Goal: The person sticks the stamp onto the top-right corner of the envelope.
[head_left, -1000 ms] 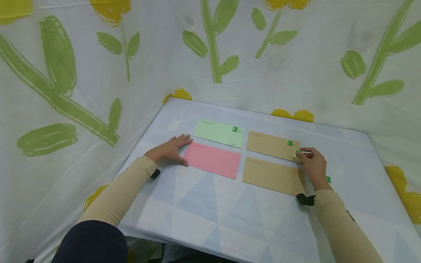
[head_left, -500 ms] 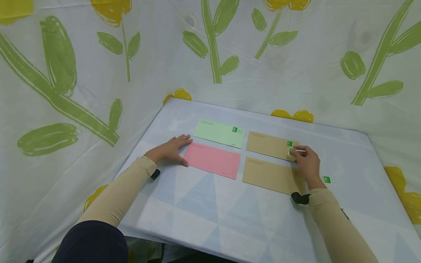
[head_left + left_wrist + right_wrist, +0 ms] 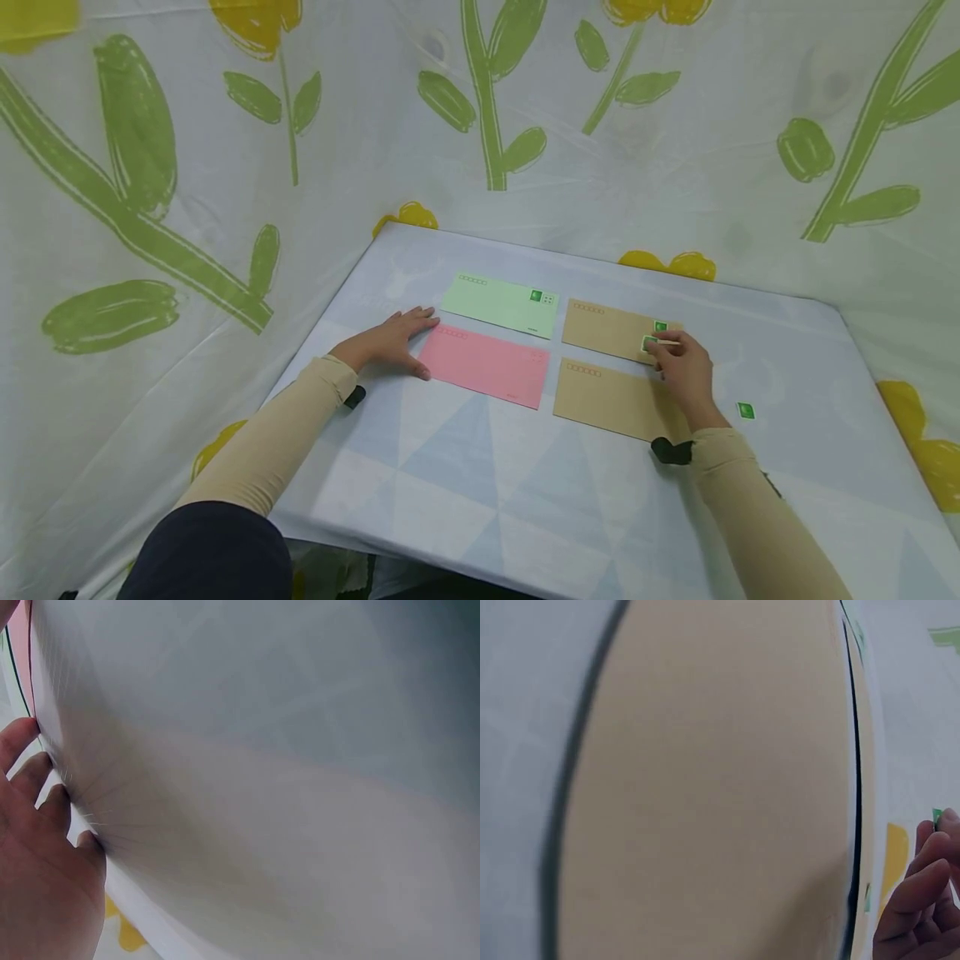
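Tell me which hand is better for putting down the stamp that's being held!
Probably the right hand: it pinches that stamp. The left hand holds nothing and lies spread by the pink envelope's left end, farther from the stamp.

No word or number can be read from where I stand. Findings: the pink envelope (image 3: 483,368) shows a row of small printed boxes (image 3: 452,335) at its far left corner and, toward its near right corner, a line of fine print (image 3: 512,395), too small to read. The green envelope (image 3: 495,307), just beyond the pink envelope, carries a similar row and an equally unreadable line. Right of the pink envelope, the near brown envelope (image 3: 607,402) and far brown envelope (image 3: 611,327) each bear boxes.
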`<state>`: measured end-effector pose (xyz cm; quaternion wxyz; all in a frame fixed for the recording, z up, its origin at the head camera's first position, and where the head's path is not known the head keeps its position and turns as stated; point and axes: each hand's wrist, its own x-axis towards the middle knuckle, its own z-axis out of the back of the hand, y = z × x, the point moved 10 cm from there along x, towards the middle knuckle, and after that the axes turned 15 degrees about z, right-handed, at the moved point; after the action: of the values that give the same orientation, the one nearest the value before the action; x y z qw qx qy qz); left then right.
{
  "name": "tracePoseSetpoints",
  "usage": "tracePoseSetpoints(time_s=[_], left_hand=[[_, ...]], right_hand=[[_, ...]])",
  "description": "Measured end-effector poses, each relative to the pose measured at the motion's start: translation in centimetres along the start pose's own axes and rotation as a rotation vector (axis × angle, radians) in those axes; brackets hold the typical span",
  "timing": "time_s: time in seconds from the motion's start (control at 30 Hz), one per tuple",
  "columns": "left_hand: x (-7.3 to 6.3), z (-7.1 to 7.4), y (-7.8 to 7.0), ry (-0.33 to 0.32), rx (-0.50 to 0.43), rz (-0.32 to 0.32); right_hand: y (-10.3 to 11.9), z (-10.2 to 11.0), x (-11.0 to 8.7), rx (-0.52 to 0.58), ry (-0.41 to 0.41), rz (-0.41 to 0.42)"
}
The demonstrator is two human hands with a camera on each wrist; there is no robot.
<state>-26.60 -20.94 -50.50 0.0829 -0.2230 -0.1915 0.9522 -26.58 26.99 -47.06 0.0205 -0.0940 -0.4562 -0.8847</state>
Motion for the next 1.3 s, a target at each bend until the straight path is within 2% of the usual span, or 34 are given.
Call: tracePoseSetpoints(time_s=[0.23,0.7,1.03,1.3], left_hand=[[-0.1,-0.1,0.0,0.003,-0.012,0.003],[-0.1,-0.3,0.2,0.002,-0.007,0.011],[0.0,-0.2,0.2,-0.006,0.011,0.012],[0.1,-0.2,0.2,-0.006,0.003,0.02]], right_hand=[[0.5,-0.8,-0.1,0.013,0.027,0.019],[1.3,-3.0,-0.4,0.009,0.066,-0.018],[2.4,-4.5,-0.1,0.046,0.073,0.027],[3.0,-5.8,-0.2,0.073,0.092,0.027]])
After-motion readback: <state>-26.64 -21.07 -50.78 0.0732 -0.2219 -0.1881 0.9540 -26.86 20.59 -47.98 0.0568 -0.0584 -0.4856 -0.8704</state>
